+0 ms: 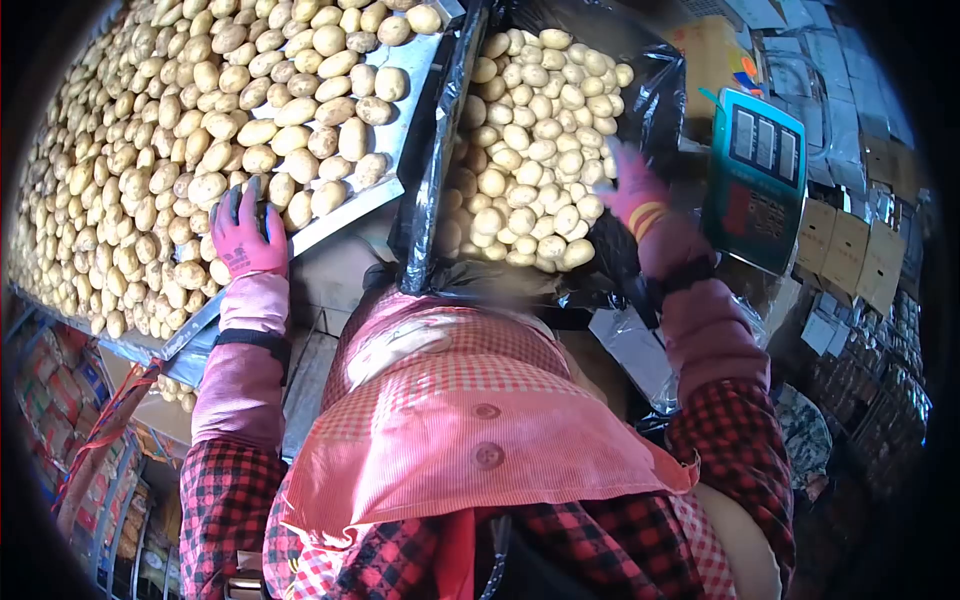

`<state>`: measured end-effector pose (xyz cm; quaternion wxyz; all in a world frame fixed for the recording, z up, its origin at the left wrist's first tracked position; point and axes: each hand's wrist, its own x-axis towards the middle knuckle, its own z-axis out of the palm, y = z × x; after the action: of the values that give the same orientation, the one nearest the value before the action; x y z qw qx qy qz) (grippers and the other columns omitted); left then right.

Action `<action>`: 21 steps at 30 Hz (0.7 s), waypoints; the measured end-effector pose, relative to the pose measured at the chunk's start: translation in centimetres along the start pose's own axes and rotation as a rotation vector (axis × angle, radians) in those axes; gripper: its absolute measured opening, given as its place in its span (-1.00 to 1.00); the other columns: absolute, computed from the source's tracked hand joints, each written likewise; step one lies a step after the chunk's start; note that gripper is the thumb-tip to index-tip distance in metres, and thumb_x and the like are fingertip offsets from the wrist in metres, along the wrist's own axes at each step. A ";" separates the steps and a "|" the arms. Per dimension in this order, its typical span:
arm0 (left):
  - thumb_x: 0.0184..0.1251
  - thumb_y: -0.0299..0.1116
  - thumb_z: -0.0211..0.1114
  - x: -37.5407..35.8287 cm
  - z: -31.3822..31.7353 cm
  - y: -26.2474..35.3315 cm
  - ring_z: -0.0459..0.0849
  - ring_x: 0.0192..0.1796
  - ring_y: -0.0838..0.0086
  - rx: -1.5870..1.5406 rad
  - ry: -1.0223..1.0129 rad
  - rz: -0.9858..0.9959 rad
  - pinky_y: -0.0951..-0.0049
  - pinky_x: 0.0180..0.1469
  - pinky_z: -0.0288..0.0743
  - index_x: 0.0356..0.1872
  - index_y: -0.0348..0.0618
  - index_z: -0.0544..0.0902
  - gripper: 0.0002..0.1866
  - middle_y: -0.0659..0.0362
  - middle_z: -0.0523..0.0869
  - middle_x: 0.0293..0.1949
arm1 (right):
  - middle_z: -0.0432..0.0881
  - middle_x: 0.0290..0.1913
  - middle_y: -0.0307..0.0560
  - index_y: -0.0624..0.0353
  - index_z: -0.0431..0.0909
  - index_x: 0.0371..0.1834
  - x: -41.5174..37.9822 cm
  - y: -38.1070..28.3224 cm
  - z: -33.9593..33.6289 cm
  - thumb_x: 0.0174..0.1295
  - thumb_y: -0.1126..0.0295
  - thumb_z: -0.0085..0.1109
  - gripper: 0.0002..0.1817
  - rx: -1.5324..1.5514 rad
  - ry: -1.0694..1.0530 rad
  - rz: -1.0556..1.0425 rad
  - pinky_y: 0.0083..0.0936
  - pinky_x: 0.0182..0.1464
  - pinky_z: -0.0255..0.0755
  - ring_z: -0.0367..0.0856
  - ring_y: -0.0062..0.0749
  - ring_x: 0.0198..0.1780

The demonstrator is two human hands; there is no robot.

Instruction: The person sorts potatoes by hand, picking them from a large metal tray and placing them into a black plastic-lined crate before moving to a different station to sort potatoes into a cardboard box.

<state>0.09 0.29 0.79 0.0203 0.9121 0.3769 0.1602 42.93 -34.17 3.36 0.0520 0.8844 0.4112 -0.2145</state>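
Surface: one metal table (408, 98), with a raised edge, spread with potatoes (215, 120); we find it under and beyond our left hand (248, 232). One black plastic liner (655, 110), holding paler potatoes (530, 150), between our two hands, nearer the right.

Room: one teal weighing scale (765, 215) with a row of display windows, just beyond our right hand (640, 190) on its outer side. Cardboard boxes (848, 250), upright, farther out past the scale. One clear plastic packet (640, 350), nearer our body than the right hand. Red packages (75, 400) on the outer side of our left forearm, lower than the table, with red and blue strands (112, 430) close by.

Grip, left: one pink glove with dark fingertips, fingers extended and slightly parted, unclenched. We lay them on potatoes at the table's near edge; nothing shows lifted in the palm.

Grip, right: one pink glove with a yellow band at the wrist, blurred. We have it open, fingers spread, at the outer side of the paler potatoes; whether the fingertips press on any, we cannot tell.
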 end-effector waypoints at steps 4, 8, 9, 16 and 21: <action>0.22 -0.24 0.30 -0.1 0.0 -0.1 0.45 0.26 -0.06 -0.003 -0.001 -0.003 -0.04 0.37 0.26 0.27 0.06 0.57 -0.47 -0.13 0.55 0.19 | 0.62 0.11 0.33 0.26 -0.18 0.57 -4.3 -4.4 1.2 -0.01 -0.05 0.40 0.22 -0.119 -0.644 0.206 -0.22 0.24 0.45 0.64 0.11 0.11; 0.23 -0.21 0.31 -0.3 0.3 -0.3 0.43 0.29 -0.07 -0.004 0.000 -0.009 -0.08 0.42 0.17 0.29 0.09 0.56 -0.46 -0.16 0.53 0.19 | 0.57 0.14 0.45 0.30 -0.57 0.56 -5.4 -4.7 6.4 -0.09 0.01 0.49 0.46 0.051 -0.665 0.166 -0.25 0.27 0.41 0.60 0.12 0.18; 0.23 -0.21 0.31 -0.3 0.3 -0.4 0.42 0.29 -0.07 -0.012 -0.002 -0.007 -0.08 0.43 0.17 0.29 0.09 0.55 -0.46 -0.17 0.52 0.20 | 0.56 0.15 0.46 0.25 -0.58 0.57 -5.4 -4.6 6.5 -0.10 0.05 0.51 0.47 0.105 -0.660 0.198 -0.26 0.29 0.39 0.58 0.11 0.20; 0.22 -0.25 0.30 -0.1 0.1 -0.3 0.47 0.25 -0.03 0.021 0.044 0.011 -0.03 0.36 0.27 0.26 0.07 0.58 -0.49 -0.11 0.56 0.17 | 0.55 0.18 0.21 -0.10 -0.31 0.62 -2.6 -4.4 6.2 0.04 0.27 0.48 0.22 0.570 -0.566 0.481 -0.11 0.26 0.43 0.58 -0.16 0.16; 0.22 -0.20 0.30 -0.2 0.5 -0.5 0.46 0.26 -0.07 -0.029 0.010 0.005 -0.07 0.41 0.20 0.27 0.09 0.58 -0.47 -0.18 0.55 0.17 | 0.54 0.16 0.10 0.18 0.10 0.49 1.8 -2.3 -0.8 0.36 0.50 0.15 -0.34 1.317 0.072 0.267 -0.40 0.16 0.55 0.63 -0.29 0.08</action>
<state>-0.21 0.57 0.22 0.0311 0.9119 0.3723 0.1701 42.52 -31.17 3.47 -0.4860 0.7814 0.0831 -0.3825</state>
